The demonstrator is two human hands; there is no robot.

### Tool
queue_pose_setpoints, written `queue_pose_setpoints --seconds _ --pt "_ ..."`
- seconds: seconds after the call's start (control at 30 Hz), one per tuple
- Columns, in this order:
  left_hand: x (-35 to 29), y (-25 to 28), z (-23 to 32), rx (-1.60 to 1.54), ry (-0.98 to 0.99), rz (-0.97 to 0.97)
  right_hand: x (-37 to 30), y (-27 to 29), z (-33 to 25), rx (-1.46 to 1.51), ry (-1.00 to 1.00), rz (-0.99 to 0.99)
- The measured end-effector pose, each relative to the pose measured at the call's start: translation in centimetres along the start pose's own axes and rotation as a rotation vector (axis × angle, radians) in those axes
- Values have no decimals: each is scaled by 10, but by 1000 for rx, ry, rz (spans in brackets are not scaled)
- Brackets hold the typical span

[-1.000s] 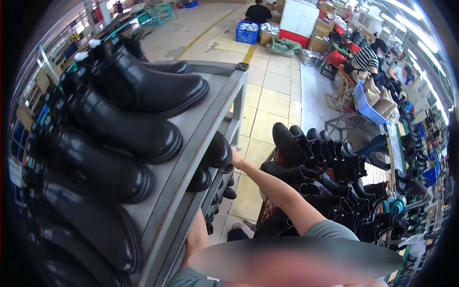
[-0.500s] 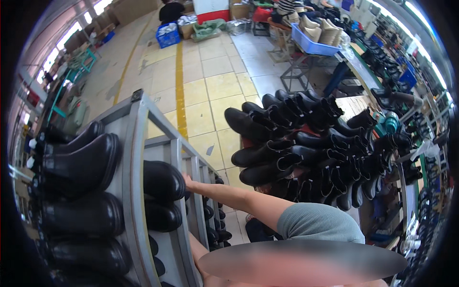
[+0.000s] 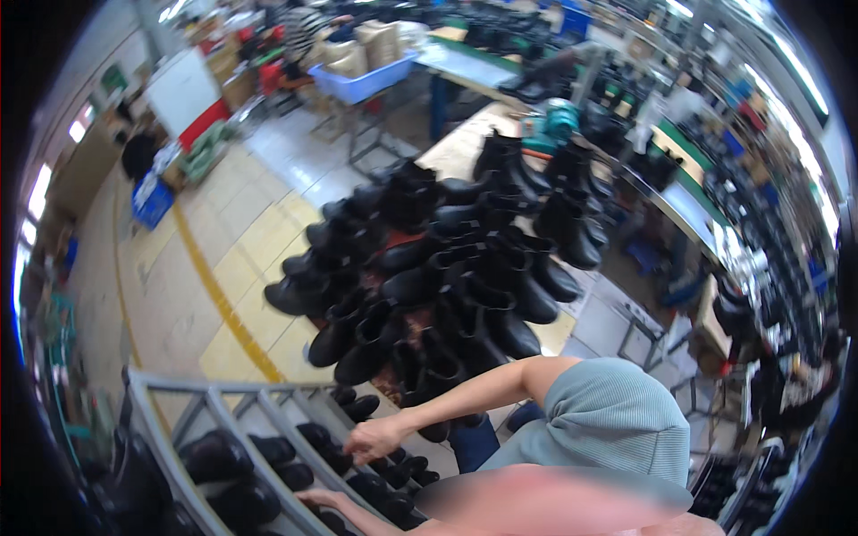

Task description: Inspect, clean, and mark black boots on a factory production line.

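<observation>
My right hand (image 3: 374, 438) hovers beside a grey metal rack (image 3: 211, 393) at the lower left, its fingers loosely bent and apart, with nothing visible in them. Black boots (image 3: 317, 439) lie in the rack's slots just left of that hand, rounded toes outward. Lower down, my left hand (image 3: 315, 497) reaches into the rack with fingers stretched out beside other black boots (image 3: 248, 502); whether it touches one is unclear. Ahead of my arms stand many black ankle boots (image 3: 420, 272), packed in rows on a reddish surface.
A wooden-topped table (image 3: 471, 138) holds more boots and a green machine (image 3: 561, 121). Behind it, a blue bin (image 3: 362, 82) holds beige boots. Workbenches lined with boots run along the right. A blue crate (image 3: 152, 201) stands on the tiled floor at far left.
My view has turned right, so the rack now sits at the lower left. My right hand has drawn back from a boot at the rack; my left hand has come into sight.
</observation>
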State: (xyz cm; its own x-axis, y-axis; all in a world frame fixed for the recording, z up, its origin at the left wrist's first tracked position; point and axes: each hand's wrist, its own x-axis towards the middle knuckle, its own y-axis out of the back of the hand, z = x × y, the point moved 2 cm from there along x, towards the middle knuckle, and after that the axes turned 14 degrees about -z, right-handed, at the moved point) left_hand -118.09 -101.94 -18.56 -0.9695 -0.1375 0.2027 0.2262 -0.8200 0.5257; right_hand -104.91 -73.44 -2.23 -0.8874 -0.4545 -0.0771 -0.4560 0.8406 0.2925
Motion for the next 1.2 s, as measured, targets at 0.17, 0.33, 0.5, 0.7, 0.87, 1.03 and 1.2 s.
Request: queue_pose_setpoints --seconds 0.17,0.33,0.5,0.7,0.87,1.03,1.2 --pt "-89 -33 211 -37 -287 8 -186 -3 -15 45 -215 204" --pt "-237 -78 393 -315 -881 -435 -354 -39 -29 76 -343 470" --pt "-408 -109 494 -539 -1177 -746 -501 -100 -37 130 -451 663" --pt "-603 -138 539 -680 -1160 -1437 -647 -167 -36 456 -467 1100" --pt "-721 -179 537 -522 -1336 -1747 -723 -172 -14 518 -451 1434" --pt "-824 -235 544 -544 -1254 -2031 -821 -128 -16 267 -646 1438" --pt "-906 -286 585 -553 -1065 -2098 -912 -90 -13 258 -822 1478"
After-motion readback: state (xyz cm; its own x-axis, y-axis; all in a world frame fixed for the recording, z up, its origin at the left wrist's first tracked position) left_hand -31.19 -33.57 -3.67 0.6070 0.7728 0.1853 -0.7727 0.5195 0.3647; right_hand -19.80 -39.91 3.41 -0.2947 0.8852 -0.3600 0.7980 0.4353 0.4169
